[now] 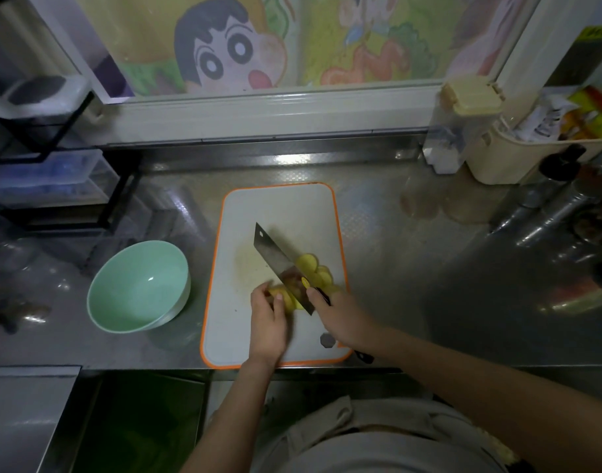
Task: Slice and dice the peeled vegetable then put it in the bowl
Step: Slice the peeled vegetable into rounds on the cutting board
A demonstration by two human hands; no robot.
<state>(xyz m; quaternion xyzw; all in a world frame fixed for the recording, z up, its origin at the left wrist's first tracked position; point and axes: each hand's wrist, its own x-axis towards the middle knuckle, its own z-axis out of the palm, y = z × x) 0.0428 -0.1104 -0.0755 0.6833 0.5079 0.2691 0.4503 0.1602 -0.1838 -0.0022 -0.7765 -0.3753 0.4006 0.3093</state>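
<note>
Peeled yellow vegetable [281,296] lies toward near edge of white orange-rimmed cutting board [258,213], gripped by left hand [268,320]; right hand [340,319], just right, holds steel cleaver [279,262], blade across its right end.

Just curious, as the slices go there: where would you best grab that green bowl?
Probably by the rim of the green bowl, from its right side, nearest the cutting board. It stands upright and empty, with sloping walls and no handle, so only the thin rim offers a grip.

Fingers [258,297] of the left hand [268,322] and the cleaver [275,264] hide most of the unsliced vegetable [291,298].
</note>
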